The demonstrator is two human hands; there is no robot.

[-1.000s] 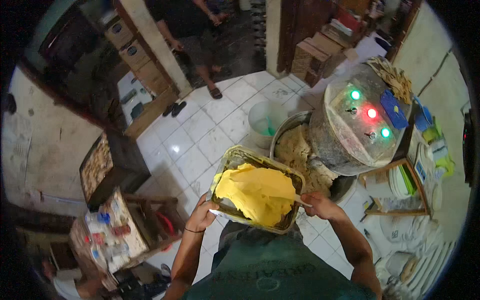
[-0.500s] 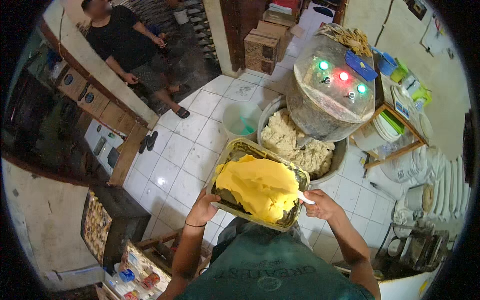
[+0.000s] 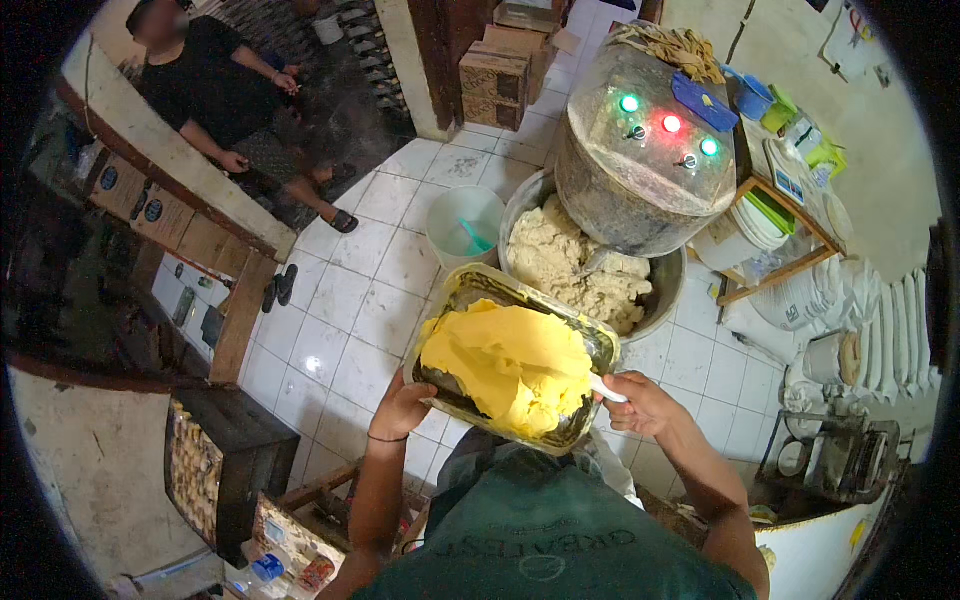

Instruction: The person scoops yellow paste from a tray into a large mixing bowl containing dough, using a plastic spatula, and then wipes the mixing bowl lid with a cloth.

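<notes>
My left hand point(image 3: 402, 408) is closed on the left edge of a rectangular tub point(image 3: 470, 287), its thumb over the rim. A large mound of soft yellow margarine-like fat point(image 3: 510, 355) fills much of the tub. In my right hand point(image 3: 638, 403) is the white handle point(image 3: 607, 389) of a utensil; its working end is buried in the yellow mass, so its kind is hidden. Just beyond the tub, a big mixer bowl point(image 3: 672, 312) holds lumpy pale dough point(image 3: 570, 262) under the mixer head point(image 3: 645, 170), where green and red lamps glow.
A translucent bucket point(image 3: 450, 240) with a turquoise scoop inside stands left of the mixer. To the right is a wooden rack point(image 3: 790, 275) with tubs and lids. Cardboard boxes point(image 3: 495, 85) are stacked at the back. At far left a person point(image 3: 205, 100) sits in a doorway.
The whole view has shifted slightly, with the room moving a little left in the picture. Both hands keep their hold on the tub and the white handle.
</notes>
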